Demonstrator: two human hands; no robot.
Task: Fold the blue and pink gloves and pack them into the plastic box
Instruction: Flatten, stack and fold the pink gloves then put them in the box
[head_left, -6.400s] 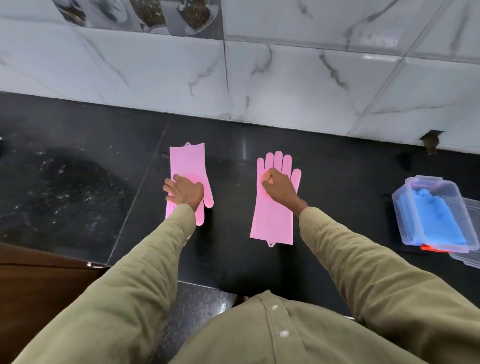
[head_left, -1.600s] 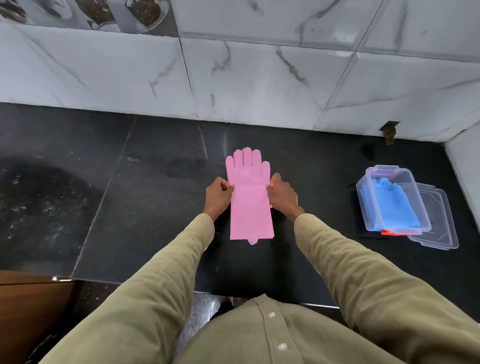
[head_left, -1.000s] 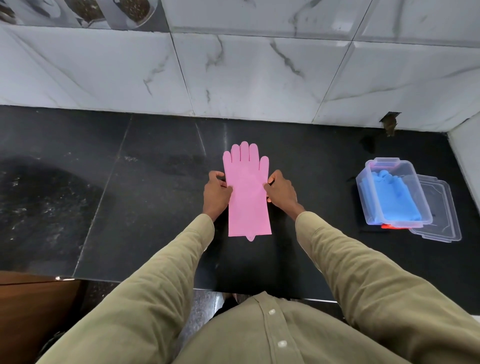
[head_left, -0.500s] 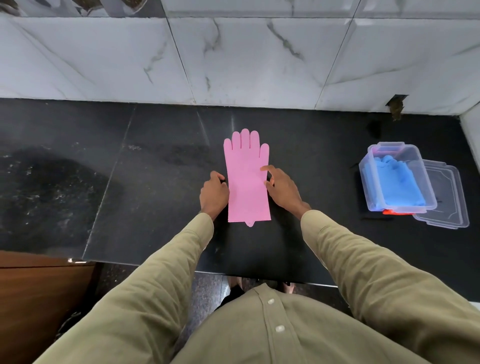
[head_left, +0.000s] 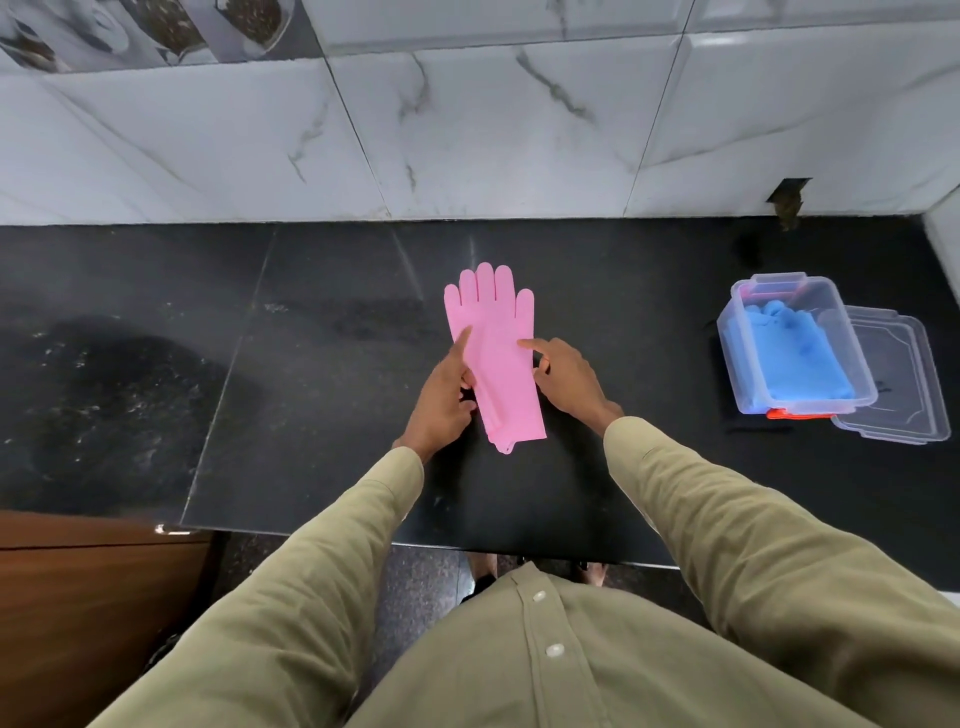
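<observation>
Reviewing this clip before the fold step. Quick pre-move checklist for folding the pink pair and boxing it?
1. Pink gloves stacked on the counter, fingers pointing to the wall: ok; the lower glove is hidden, so exact alignment cannot tell.
2. Left hand has a grip on the left edge, which is lifting: ok.
3. Right hand steadies the right edge with a fingertip: ok.
4. Plastic box open, lid lying beside it: ok.
5. Room left in the box above the blue gloves: cannot tell.
</observation>
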